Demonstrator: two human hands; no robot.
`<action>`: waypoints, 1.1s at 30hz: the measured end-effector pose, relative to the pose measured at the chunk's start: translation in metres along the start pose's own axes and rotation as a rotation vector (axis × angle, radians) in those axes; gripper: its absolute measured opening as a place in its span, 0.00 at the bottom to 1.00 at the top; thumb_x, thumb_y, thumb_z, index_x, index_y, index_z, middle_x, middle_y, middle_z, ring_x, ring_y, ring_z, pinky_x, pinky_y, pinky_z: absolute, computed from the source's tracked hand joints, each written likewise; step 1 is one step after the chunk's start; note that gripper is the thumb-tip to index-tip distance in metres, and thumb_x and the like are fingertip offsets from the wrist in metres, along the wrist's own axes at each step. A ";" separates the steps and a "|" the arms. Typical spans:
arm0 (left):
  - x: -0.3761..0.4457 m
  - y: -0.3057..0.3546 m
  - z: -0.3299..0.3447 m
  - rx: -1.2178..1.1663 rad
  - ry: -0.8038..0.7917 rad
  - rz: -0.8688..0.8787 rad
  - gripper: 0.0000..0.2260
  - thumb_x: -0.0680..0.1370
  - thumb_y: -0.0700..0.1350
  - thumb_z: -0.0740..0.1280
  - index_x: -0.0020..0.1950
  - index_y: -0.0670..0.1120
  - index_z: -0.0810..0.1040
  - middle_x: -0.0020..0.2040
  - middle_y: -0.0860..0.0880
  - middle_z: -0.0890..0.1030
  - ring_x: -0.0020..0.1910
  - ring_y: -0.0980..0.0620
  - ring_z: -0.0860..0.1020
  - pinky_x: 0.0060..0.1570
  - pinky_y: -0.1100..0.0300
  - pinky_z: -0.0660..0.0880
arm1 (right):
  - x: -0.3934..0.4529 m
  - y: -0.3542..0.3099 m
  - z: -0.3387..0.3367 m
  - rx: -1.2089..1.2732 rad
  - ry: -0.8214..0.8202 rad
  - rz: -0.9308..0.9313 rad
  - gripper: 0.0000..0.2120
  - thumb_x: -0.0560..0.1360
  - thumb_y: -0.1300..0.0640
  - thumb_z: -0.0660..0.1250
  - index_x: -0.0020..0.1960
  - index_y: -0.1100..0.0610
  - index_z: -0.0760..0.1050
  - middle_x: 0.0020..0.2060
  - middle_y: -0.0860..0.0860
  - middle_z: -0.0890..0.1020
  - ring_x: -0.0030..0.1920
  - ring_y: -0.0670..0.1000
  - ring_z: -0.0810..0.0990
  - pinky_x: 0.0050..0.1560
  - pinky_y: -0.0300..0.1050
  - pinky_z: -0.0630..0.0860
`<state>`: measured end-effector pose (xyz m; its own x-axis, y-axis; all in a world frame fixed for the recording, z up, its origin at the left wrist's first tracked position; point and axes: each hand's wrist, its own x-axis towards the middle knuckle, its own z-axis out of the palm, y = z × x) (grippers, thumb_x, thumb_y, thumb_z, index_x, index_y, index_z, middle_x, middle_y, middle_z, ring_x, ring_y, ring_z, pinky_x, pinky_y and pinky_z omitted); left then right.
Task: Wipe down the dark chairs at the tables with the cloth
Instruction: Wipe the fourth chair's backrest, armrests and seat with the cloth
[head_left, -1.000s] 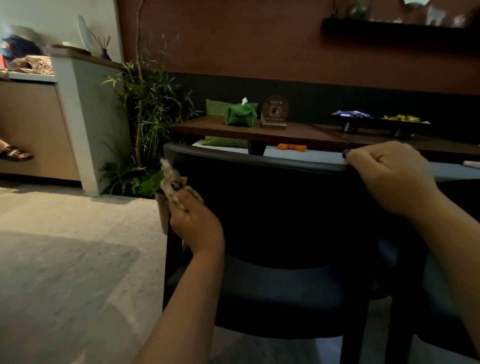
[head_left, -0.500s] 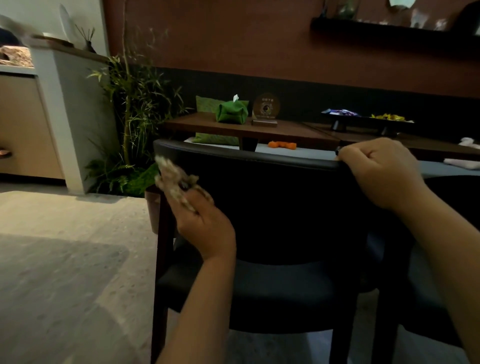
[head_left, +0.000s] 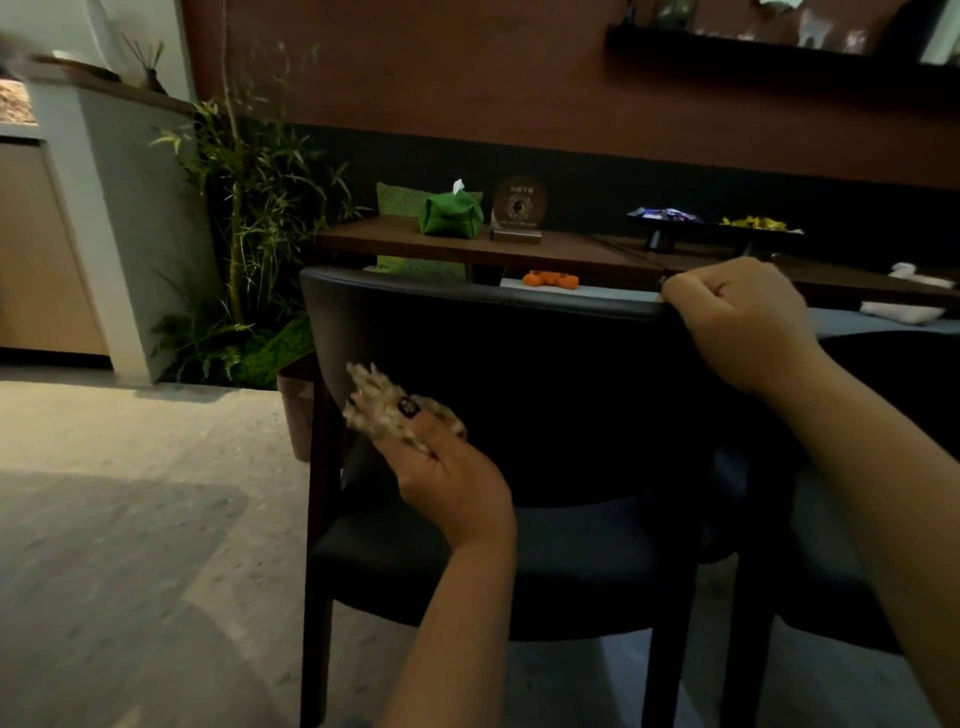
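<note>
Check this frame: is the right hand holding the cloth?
No. The right hand grips the top edge of the dark chair, while the left hand holds the cloth against the backrest.

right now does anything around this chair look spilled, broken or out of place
Nothing stands out. The chair stands upright at the table; the left hand holds the cloth against its back, and the right hand grips its top edge. The tissue pouch sits upright on the table.
</note>
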<state>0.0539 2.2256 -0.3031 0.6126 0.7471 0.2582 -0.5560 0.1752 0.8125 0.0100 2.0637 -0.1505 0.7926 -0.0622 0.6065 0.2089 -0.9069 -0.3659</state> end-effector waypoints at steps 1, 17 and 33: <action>-0.003 0.007 0.006 -0.025 -0.023 0.086 0.24 0.84 0.49 0.55 0.78 0.42 0.59 0.75 0.43 0.66 0.73 0.54 0.65 0.70 0.67 0.63 | 0.000 0.000 0.000 0.002 0.006 -0.001 0.22 0.78 0.53 0.58 0.25 0.55 0.68 0.20 0.47 0.67 0.24 0.49 0.66 0.30 0.42 0.63; 0.055 0.014 -0.077 -0.539 -0.666 -0.419 0.20 0.77 0.47 0.55 0.64 0.43 0.78 0.63 0.41 0.78 0.66 0.44 0.74 0.66 0.51 0.69 | -0.067 -0.071 0.115 -0.418 0.080 -1.177 0.14 0.80 0.57 0.61 0.62 0.60 0.78 0.59 0.59 0.80 0.59 0.59 0.79 0.52 0.53 0.76; 0.092 0.046 -0.065 0.156 -0.765 0.340 0.16 0.68 0.43 0.75 0.51 0.39 0.79 0.46 0.47 0.83 0.45 0.59 0.82 0.46 0.68 0.77 | -0.054 -0.059 0.108 -0.467 0.523 -1.111 0.16 0.77 0.56 0.63 0.63 0.58 0.76 0.65 0.56 0.72 0.63 0.55 0.71 0.58 0.49 0.66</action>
<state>0.0480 2.3440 -0.2763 0.6685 0.0942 0.7377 -0.7291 -0.1126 0.6751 0.0169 2.1658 -0.2381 -0.0088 0.7489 0.6626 0.3019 -0.6297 0.7158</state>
